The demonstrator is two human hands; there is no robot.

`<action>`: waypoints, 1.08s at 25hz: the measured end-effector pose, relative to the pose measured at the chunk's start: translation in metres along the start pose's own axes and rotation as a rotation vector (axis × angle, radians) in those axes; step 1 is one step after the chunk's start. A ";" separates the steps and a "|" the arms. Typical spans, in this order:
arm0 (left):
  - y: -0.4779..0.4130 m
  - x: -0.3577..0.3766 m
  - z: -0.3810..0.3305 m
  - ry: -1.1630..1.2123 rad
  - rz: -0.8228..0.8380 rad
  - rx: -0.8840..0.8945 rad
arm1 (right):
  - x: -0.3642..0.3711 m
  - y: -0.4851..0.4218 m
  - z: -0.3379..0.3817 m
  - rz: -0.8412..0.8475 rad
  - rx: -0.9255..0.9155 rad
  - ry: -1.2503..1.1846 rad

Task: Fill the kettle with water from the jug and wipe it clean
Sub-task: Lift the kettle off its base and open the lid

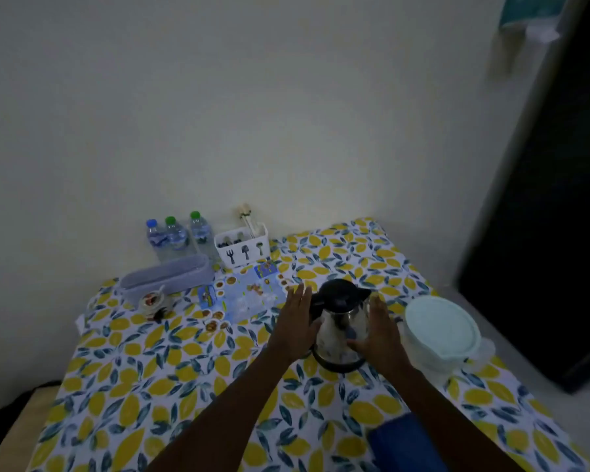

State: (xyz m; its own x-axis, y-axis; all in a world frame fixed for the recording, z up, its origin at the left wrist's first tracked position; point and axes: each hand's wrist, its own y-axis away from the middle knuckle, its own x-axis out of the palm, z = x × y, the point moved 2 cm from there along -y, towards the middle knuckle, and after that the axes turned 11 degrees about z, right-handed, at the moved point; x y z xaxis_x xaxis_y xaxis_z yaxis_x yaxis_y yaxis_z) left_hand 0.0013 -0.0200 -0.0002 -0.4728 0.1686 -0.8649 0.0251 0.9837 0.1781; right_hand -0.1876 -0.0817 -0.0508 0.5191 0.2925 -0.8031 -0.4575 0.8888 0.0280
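The table (171, 379) under its lemon-print cloth carried everything within reach, the lidded jug (440, 330) just right of the kettle (342, 327), presumably handy for pouring. The steel kettle stood upright mid-table, lid closed. The left hand (295, 323) and right hand (378, 330) lay flat against its sides, fingers spread, seemingly to steady it, and a blue cloth (406, 441) waited nearby
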 end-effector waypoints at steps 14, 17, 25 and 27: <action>-0.036 0.010 0.023 0.318 -0.066 0.035 | 0.053 -0.039 -0.031 0.004 0.100 -0.518; -0.033 0.006 0.021 0.389 -0.055 0.029 | 0.048 -0.037 -0.028 0.008 0.096 -0.564; 0.030 -0.002 0.026 0.488 -0.171 0.023 | 0.026 0.008 0.007 0.031 -0.054 -0.605; 0.057 -0.001 0.037 0.490 -0.164 -0.005 | 0.029 0.022 0.014 0.125 -0.063 -0.602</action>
State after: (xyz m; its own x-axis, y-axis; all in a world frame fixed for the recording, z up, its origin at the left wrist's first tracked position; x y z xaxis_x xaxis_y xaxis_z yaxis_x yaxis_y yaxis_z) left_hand 0.0359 0.0385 -0.0064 -0.8273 -0.0375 -0.5605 -0.0872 0.9943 0.0621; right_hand -0.1729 -0.0486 -0.0648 0.7671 0.5571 -0.3181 -0.5731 0.8179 0.0505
